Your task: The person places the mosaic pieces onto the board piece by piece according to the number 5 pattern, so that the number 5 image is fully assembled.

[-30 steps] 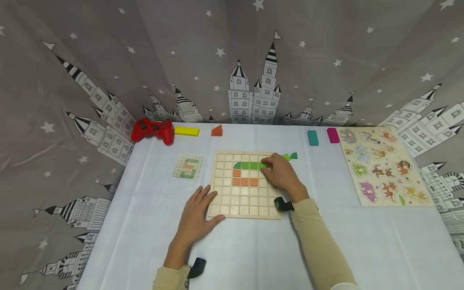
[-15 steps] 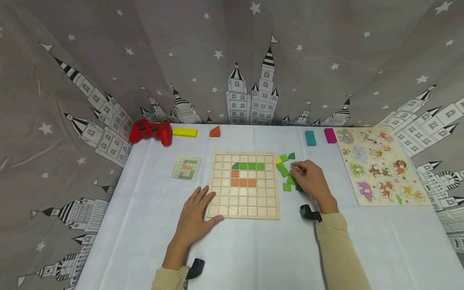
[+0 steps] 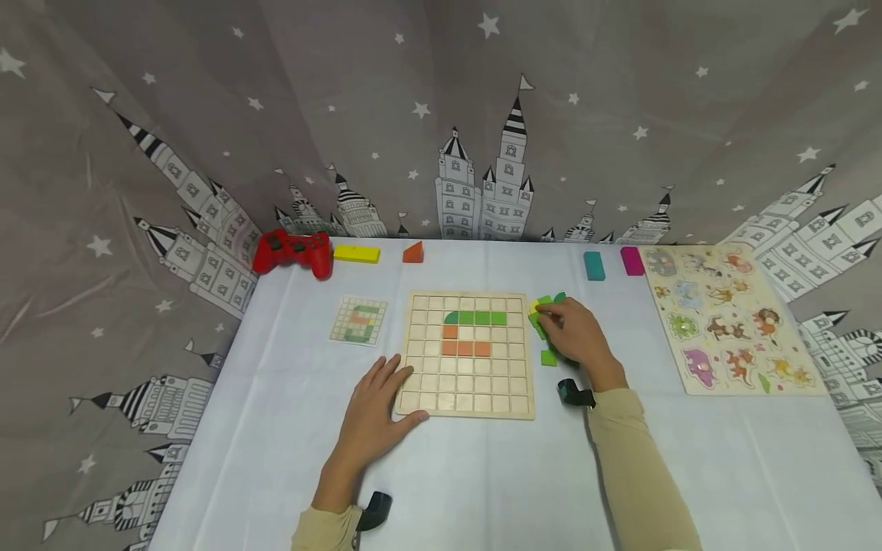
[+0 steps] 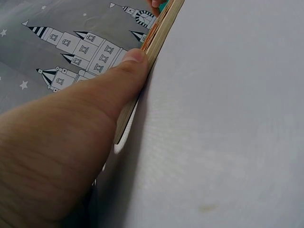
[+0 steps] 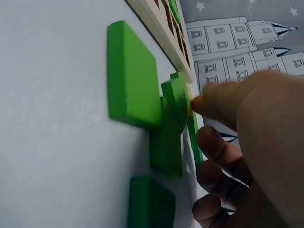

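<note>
The grip of the right hand (image 3: 577, 334) is at a small yellow tile (image 3: 534, 306) beside the square pale wooden grid board (image 3: 482, 384), pinching or not we cannot tell, the left hand (image 3: 375, 405) resting relaxed at its edge, and we judge this as piece-picking, next needing a careful pinch.

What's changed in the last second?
The right hand let go of the rightmost green tile on the board and moved right, off the board. It's now over the loose green tiles, by the yellow piece; whether it grips anything is unclear. Unchanged: left hand at the board's lower left corner, orange tiles, pattern card.
</note>
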A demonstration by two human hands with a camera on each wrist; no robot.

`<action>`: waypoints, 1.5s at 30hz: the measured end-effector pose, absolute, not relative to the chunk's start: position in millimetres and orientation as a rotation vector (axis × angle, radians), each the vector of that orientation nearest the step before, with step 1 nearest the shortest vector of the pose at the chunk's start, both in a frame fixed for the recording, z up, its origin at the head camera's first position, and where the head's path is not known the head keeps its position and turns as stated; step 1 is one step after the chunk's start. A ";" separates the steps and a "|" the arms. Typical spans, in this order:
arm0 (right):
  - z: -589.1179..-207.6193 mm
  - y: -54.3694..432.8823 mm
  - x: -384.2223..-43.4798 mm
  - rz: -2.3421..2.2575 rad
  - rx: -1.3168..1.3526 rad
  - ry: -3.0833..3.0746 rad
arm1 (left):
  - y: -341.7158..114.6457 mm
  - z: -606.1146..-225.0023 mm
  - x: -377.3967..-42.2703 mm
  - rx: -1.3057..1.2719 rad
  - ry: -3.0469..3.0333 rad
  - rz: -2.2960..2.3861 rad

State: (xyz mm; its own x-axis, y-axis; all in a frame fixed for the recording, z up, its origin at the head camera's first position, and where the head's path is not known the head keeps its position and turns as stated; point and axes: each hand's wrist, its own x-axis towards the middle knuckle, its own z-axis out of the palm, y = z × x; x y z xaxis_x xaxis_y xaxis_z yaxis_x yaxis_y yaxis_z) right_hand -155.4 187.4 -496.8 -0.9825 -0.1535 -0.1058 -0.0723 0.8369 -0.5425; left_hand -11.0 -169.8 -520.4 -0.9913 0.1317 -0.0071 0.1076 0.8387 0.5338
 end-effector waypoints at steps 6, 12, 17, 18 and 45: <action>-499.0 195.1 -150.9 -0.795 -0.034 2.942 | -170.2 -520.0 -12.2 0.190 2.967 0.851; -496.7 198.7 -154.3 -0.845 -0.036 2.975 | -170.1 -520.7 -12.4 0.186 2.962 0.857; -496.0 199.0 -160.7 -0.760 -0.081 2.935 | -167.9 -522.5 -11.8 0.201 2.976 0.880; -496.1 198.9 -161.7 -0.738 -0.077 2.925 | -167.5 -522.8 -11.7 0.205 2.979 0.877; -495.7 200.5 -159.9 -0.648 -0.046 2.934 | -169.8 -521.9 -11.9 0.193 2.951 0.870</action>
State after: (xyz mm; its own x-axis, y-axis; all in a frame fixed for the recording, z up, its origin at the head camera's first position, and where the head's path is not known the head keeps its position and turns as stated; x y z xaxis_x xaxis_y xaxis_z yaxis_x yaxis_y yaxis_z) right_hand -159.9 200.5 -495.7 -0.9903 -0.0592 -0.1259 -0.0007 0.9070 -0.4210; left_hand -11.9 -169.8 -521.9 -0.9904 0.1366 -0.0208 0.1035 0.8330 0.5435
